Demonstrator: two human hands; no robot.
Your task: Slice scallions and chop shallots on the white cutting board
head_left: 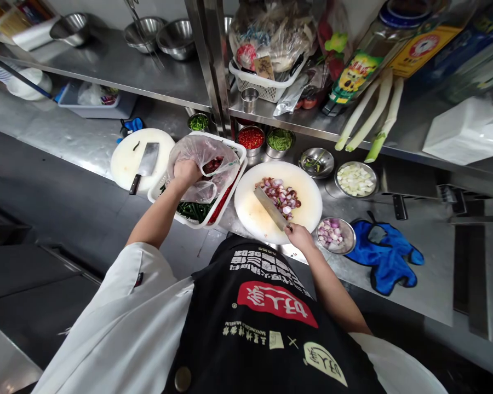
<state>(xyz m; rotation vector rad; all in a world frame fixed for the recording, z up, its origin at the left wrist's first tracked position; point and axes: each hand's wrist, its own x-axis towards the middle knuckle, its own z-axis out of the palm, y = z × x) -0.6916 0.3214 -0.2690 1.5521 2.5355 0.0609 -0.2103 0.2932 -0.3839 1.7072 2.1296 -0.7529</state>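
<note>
- Fingers of your right hand (pixel 299 236) grip the silver steel cleaver (pixel 271 209); ideally, keep its edge low.
- Your left hand (pixel 187 172) meets the clear plastic bag (pixel 200 191); its grip you can't tell.
- Purple-white onion pieces (pixel 285 198) lie beside the cleaver on the round white board (pixel 250 220).

A fuzzy blue cloth (pixel 388 261) with black edging lies on the grey steel bench (pixel 433 290); three long white leek stalks (pixel 372 114) overhang the silver metal shelf (pixel 312 119).
</note>
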